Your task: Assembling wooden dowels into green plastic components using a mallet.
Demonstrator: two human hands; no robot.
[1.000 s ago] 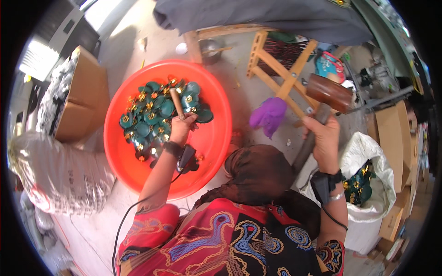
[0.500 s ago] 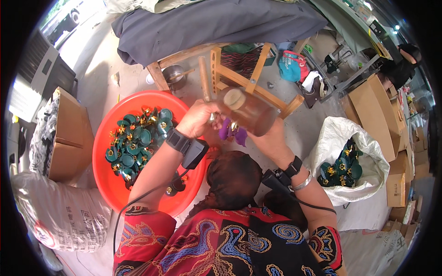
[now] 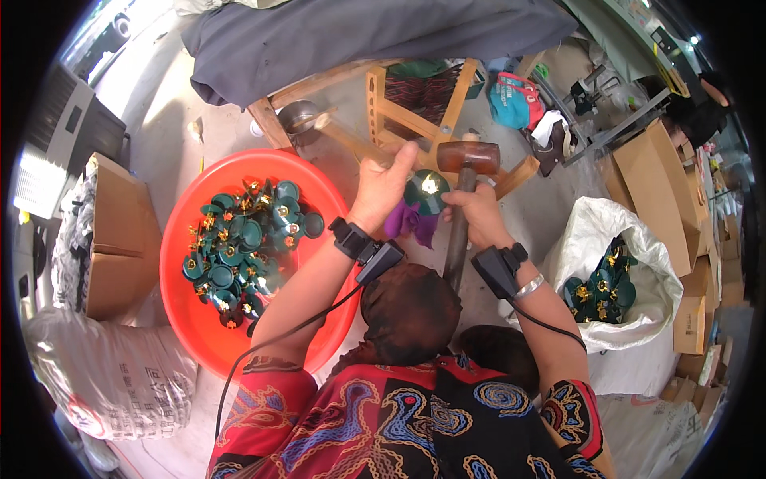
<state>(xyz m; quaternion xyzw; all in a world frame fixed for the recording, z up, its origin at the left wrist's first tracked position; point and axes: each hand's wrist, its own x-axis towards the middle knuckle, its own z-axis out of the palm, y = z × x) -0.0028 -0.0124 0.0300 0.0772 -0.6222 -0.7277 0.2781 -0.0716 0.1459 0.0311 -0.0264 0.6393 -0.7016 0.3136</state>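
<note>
My left hand (image 3: 384, 185) is closed around a light wooden handle (image 3: 351, 141), which points up and left. What lies at its lower end is hidden by the hand. My right hand (image 3: 479, 214) grips a mallet (image 3: 468, 156) with a brown barrel-shaped head and a dark handle running down toward my body. Between the hands is a round dark-green piece (image 3: 421, 195) with a shiny gold centre; my right fingertips are at its edge. Purple cloth (image 3: 412, 224) hangs just below it. Whether the left fingers touch the green piece, I cannot tell.
An orange-red basin (image 3: 177, 311) at left holds many green-and-gold pieces. A white woven sack (image 3: 650, 299) at right holds more. Ahead are a wooden frame (image 3: 415, 120), a metal pot (image 3: 299, 118) and a grey cloth (image 3: 375, 48). Cardboard boxes (image 3: 128, 239) flank both sides.
The mallet head, blurred and lower before, is now upright above my right hand. The wooden handle in my left hand has tilted to the left. The green piece has come into sight.
</note>
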